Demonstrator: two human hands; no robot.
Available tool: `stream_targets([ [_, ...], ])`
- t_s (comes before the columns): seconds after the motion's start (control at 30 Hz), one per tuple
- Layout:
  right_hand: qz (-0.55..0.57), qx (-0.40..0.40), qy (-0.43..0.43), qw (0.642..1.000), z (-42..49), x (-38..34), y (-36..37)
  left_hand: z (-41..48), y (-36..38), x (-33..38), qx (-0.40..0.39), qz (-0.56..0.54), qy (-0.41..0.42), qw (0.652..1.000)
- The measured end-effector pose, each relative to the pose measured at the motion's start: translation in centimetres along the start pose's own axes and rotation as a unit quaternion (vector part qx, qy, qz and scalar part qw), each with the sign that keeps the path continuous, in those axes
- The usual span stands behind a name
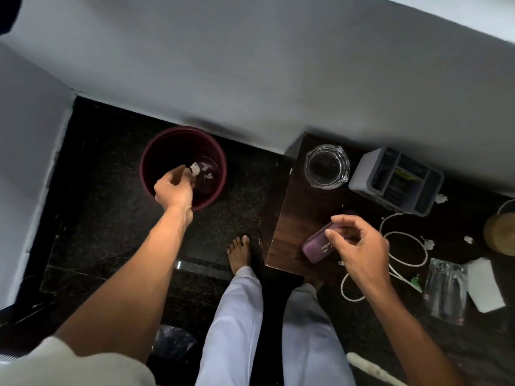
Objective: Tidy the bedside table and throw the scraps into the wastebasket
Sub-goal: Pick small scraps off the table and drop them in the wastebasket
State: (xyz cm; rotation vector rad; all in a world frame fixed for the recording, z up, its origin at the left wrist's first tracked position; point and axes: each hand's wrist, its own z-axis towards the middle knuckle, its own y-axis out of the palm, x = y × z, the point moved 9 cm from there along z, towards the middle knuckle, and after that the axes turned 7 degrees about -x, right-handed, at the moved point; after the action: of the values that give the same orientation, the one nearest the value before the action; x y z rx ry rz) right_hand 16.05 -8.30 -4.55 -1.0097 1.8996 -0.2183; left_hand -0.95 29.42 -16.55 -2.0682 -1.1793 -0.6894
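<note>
The left hand point(174, 188) reaches out over the maroon wastebasket point(156, 151), which stands on the dark floor point(97, 218) by the wall, left of the bedside surface point(292, 218). Its fingers are pinched together around a small white scrap point(194, 169) held just above the basket's mouth; a few more white bits point(207, 176) lie at the bottom of the basket. The right hand point(359, 246) hovers over the near edge of the surface with fingers curled and loosely spread, thumb and forefinger apart, holding nothing that can be seen; it hangs just above a purple case point(317, 247) with white lettering. Farther back on the surface sit a clear glass ashtray point(327, 167) and, beside it, a grey compartmented organizer point(395, 181). A white cable point(401, 246) loops across the dark top to the right of the hand, with small white scraps point(441, 198) scattered near it. A clear drinking glass point(446, 291) lies on its side next to a white folded paper point(485, 285), and a round wooden lid point(500, 234) shows at the right edge.
</note>
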Motion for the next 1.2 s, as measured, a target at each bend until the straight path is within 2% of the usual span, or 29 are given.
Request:
stream_targets([
  [0.2, 0.019, 0.004, 0.014, 1.000, -0.5, 0.9, -0.5, -0.4, 0.2, 0.1, -0.015, 0.061, 0.011, 0.998],
  [0.33, 0.039, 0.014, 0.023, 0.999, -1.2, 1.5, -0.6, -3.4, 2.3, -0.4, -0.088, 0.077, 0.023, 0.993],
  [0.6, 0.076, 0.075, 0.014, 0.994, -3.0, 3.8, -5.3, -16.5, 11.8, -3.8, -0.244, 0.073, 0.026, 0.967],
  [0.73, 0.011, 0.086, 0.005, 0.996, -3.0, 4.6, -8.3, -22.4, 14.9, -5.9, -0.290, 0.068, 0.007, 0.955],
  [0.87, -0.171, -0.028, -0.065, 0.983, -2.4, 3.5, -7.1, -25.6, 16.2, -7.5, -0.300, 0.059, -0.022, 0.952],
  [0.97, -0.209, -0.080, -0.082, 0.971, -2.2, 3.2, -5.8, -26.5, 16.5, -8.1, -0.296, 0.054, -0.037, 0.953],
  [1.2, -0.172, 0.029, -0.082, 0.981, -0.8, 4.1, -10.7, -27.0, 18.0, -7.4, -0.319, 0.068, -0.024, 0.945],
])
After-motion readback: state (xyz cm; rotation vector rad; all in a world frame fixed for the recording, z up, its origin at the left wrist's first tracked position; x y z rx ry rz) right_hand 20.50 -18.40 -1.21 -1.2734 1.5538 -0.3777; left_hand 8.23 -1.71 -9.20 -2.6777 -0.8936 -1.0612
